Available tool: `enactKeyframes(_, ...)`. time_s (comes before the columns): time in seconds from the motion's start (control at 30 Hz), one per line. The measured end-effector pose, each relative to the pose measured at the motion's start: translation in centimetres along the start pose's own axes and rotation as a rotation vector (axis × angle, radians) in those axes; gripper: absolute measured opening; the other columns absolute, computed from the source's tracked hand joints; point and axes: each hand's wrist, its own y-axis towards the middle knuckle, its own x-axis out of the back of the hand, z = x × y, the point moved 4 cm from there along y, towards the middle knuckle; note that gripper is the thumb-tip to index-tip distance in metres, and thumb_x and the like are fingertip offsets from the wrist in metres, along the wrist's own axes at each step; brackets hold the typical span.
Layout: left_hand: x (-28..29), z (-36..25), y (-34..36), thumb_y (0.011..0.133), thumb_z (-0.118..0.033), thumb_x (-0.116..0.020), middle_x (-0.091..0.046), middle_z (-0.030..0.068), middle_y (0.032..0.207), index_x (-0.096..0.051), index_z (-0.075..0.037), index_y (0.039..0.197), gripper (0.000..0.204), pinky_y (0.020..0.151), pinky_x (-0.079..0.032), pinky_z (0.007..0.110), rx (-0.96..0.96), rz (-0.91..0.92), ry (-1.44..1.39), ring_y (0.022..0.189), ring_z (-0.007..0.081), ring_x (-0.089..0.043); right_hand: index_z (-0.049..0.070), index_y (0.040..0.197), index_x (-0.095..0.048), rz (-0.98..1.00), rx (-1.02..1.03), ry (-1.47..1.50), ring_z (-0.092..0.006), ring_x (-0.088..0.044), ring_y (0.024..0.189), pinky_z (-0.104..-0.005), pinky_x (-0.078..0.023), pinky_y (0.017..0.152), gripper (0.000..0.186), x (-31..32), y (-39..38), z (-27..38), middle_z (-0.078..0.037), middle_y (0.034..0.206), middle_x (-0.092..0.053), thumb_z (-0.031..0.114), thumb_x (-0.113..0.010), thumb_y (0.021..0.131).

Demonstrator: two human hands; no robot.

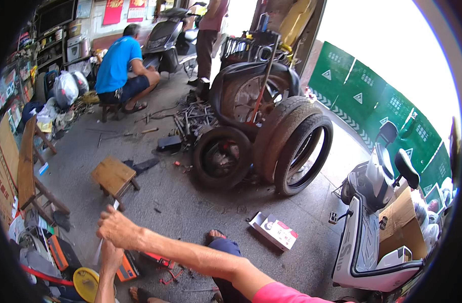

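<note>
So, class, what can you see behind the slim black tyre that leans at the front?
Behind the slim black tyre stands a dusty brown tyre; farther back is a rusty wheel. The tyres cover part of that wheel.

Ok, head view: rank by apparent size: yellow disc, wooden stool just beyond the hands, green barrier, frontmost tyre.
1. Green barrier
2. Frontmost tyre
3. Wooden stool
4. Yellow disc

Apparent size only; distances from the camera differ.
</note>
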Motion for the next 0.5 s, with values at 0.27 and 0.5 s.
enactKeyframes(0.27,-0.7,5.5,-0.3,0.093,-0.017,-0.052,-0.063,0.0261,0.082,-0.057,-0.003,0.105,0.02,0.066,-0.049,0.05,-0.026,-0.02,0.249,0.078,0.0447,-0.063,0.017,0.072,-0.069,-0.197,0.149,0.007,-0.0213,-0.063,0.097,-0.0427,-0.043,0.094,0.011,0.9,-1.1,-0.6,-0.004,0.082,-0.063,0.013,-0.069,0.062)
enactKeyframes(0.5,-0.5,3.1,-0.5,0.096,-0.019,-0.052,-0.066,0.0225,0.087,-0.056,0.001,0.111,0.025,0.07,-0.051,0.046,0.016,-0.067,0.157,0.083,0.0377,-0.067,0.016,0.083,-0.073,-0.057,0.056,0.016,-0.0216,-0.063,0.098,-0.047,-0.038,0.107,0.017,0.8,-0.8,0.5,-0.004,0.086,-0.064,0.009,-0.068,0.068)
